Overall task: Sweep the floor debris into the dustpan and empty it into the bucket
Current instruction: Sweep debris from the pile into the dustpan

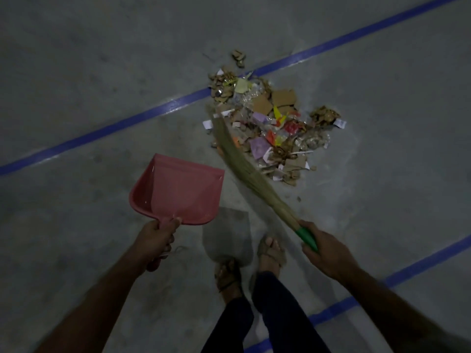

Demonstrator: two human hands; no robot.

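A heap of debris [270,121], made of cardboard scraps, coloured paper and plastic bits, lies on the grey concrete floor ahead of me. My left hand [154,239] grips the handle of a pink dustpan [178,191], held above the floor with its mouth toward the heap; its shadow falls below it. My right hand [323,250] grips the green handle of a straw broom [242,159]. The broom's bristles reach up and left, over the heap's near left edge. No bucket is in view.
Blue tape lines [127,121] cross the floor diagonally, one running under the far side of the heap, another [397,276] at the lower right. My two feet in sandals [270,253] stand just behind the dustpan's shadow. A few stray scraps [238,57] lie beyond the heap.
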